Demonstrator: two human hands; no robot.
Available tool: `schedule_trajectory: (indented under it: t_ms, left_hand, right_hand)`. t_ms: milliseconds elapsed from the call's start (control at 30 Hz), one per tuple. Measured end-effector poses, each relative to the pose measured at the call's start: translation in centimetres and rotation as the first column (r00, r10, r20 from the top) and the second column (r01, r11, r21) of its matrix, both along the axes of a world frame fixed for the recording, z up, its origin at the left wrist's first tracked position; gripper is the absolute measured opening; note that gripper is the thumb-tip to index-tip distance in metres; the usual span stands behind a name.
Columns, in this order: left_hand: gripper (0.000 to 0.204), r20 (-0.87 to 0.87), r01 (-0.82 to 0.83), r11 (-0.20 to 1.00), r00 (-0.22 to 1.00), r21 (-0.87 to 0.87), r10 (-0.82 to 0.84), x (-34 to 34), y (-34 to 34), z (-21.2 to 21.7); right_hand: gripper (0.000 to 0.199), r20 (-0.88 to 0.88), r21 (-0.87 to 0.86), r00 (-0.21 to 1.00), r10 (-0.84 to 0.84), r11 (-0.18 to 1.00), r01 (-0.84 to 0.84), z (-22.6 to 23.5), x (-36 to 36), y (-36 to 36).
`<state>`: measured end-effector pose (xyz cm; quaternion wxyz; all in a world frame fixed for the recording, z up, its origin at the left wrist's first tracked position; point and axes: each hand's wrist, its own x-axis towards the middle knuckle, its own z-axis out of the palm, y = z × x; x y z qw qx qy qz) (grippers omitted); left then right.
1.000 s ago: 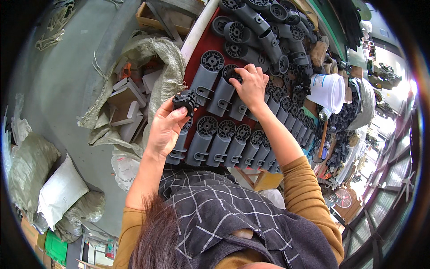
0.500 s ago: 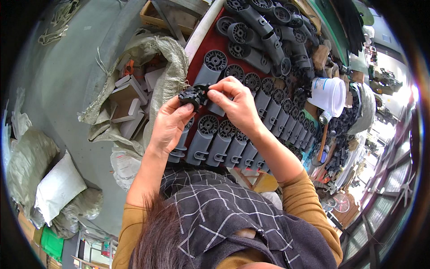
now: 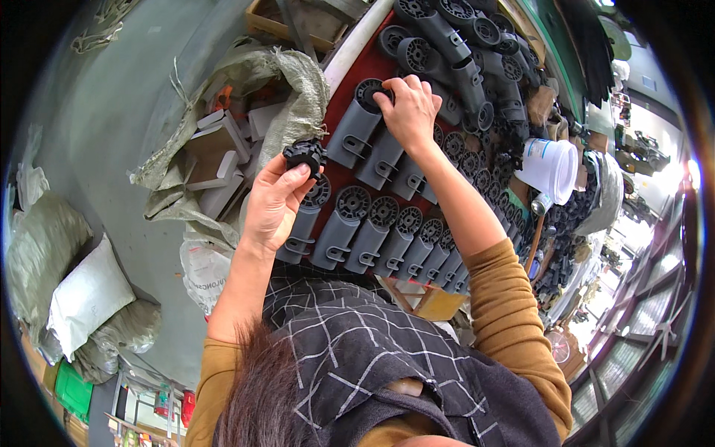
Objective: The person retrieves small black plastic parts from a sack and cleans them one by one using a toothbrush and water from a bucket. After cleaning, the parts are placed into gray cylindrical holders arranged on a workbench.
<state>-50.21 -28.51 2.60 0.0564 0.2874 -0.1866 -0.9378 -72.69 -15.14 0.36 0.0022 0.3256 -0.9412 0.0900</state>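
Observation:
My left hand [image 3: 277, 201] pinches a small bundle of black ribbed round plastic parts [image 3: 304, 157] between thumb and fingers, held up beside the sack. My right hand [image 3: 410, 112] reaches over the red table, its thumb and fingertips closed together at the round spoked end of a grey tubular plastic housing [image 3: 351, 135]. Whatever sits between those fingertips is mostly hidden by them. Similar grey housings [image 3: 337, 237] lie in two rows, their spoked round ends pointing away from me.
Left of the table, a woven sack [image 3: 294, 82] holds white cartons [image 3: 211, 164]. More grey housings [image 3: 469, 82] are heaped at the far side. A white bucket [image 3: 547, 167] and a wooden-handled hammer [image 3: 538, 223] are at the right. Filled bags [image 3: 93, 298] lie on the floor.
My right hand has left the black parts in my left hand and moved up and right to a housing's round end. My left hand still holds its bundle, slightly lower.

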Motion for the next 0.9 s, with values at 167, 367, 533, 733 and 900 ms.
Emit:
schedule_trajectory:
  t_ms: [167,367,533,733,900]
  left_hand:
    - [0.022,0.004,-0.02,1.0,1.0,-0.004,0.02,0.3,-0.5,-0.1]
    - [0.02,0.005,-0.027,0.999,1.0,-0.032,0.027,0.6,-0.7,0.0]
    - [0.02,0.023,0.022,0.999,1.0,-0.033,-0.022,1.3,-1.0,0.4]
    - [0.019,0.061,0.048,0.997,0.997,-0.058,-0.045,2.1,-0.7,0.0]
    - [0.017,0.136,-0.121,0.99,0.982,-0.072,0.13,4.1,-2.2,-1.0]
  right_hand:
    - [0.03,0.03,0.057,1.0,0.001,0.998,-0.002,0.3,1.1,0.1]
    - [0.037,0.145,0.162,0.974,-0.174,0.975,0.15,1.2,0.7,-1.6]
    - [0.024,0.433,-0.353,0.891,0.136,0.935,0.029,5.3,5.8,-2.2]
    - [0.014,0.801,-0.405,0.567,0.195,0.873,0.272,7.0,10.8,-1.3]
    - [0.012,0.647,-0.268,0.76,0.062,0.951,0.151,5.6,12.0,0.2]
